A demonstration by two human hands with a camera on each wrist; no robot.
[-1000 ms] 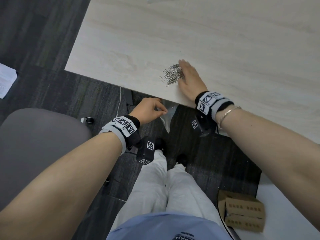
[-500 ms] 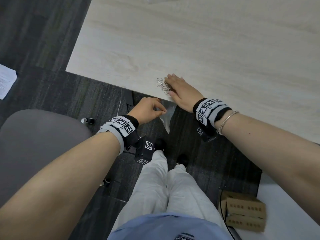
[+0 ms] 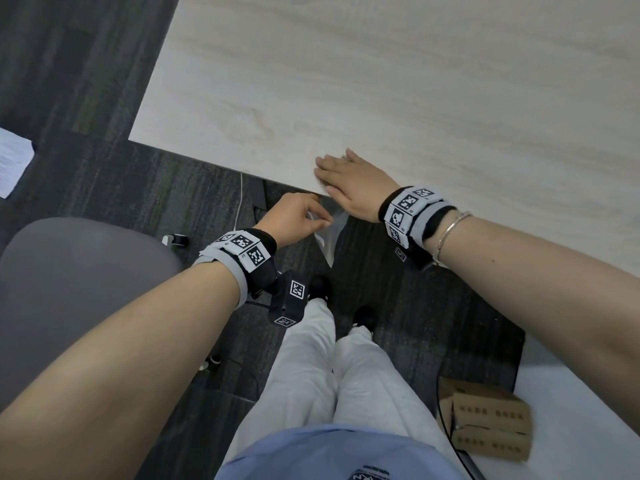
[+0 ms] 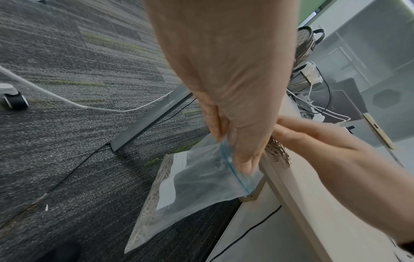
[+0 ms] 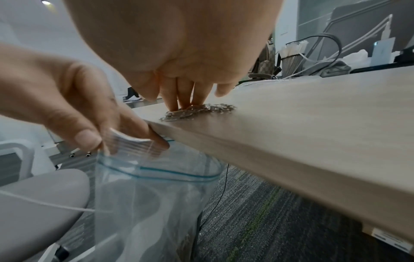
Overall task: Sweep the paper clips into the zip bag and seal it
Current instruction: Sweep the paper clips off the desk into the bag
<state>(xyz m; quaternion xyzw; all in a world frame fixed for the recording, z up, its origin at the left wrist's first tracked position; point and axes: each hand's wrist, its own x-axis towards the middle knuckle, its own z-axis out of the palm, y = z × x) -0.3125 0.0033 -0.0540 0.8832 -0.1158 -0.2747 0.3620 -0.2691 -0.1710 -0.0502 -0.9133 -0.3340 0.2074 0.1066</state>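
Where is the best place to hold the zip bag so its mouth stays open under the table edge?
Probably pinch the zip bag by its near lip just above the blue zip line, from the side away from the table, as the left hand does; the mouth then gapes toward the paper clips.

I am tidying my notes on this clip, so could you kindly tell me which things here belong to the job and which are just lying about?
Job: paper clips; zip bag; table; left hand; right hand.
Lying about: grey chair; cardboard boxes; paper on floor.

left hand [image 3: 294, 218] pinches, fingers curled; right hand [image 3: 353, 183] lies flat, fingers straight, both forearms extended.
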